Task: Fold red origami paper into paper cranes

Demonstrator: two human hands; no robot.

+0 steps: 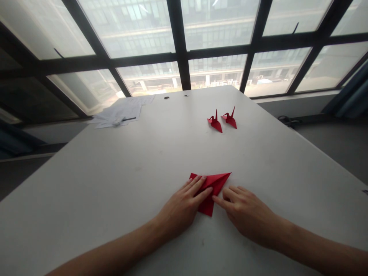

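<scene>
A folded red paper (216,183) lies flat on the white table (120,180) in front of me. My left hand (184,207) rests on its left part with fingers stretched flat, pressing it down. My right hand (244,212) touches the paper's lower right edge with its fingertips, fingers extended and close together. Farther back stand two finished red paper cranes (215,122) (230,119) side by side.
Loose white sheets with a pen (120,114) lie at the table's far left corner. Two small dark holes (166,97) sit near the far edge. Large windows with dark frames rise behind the table. A dark object (289,121) lies on the sill at right.
</scene>
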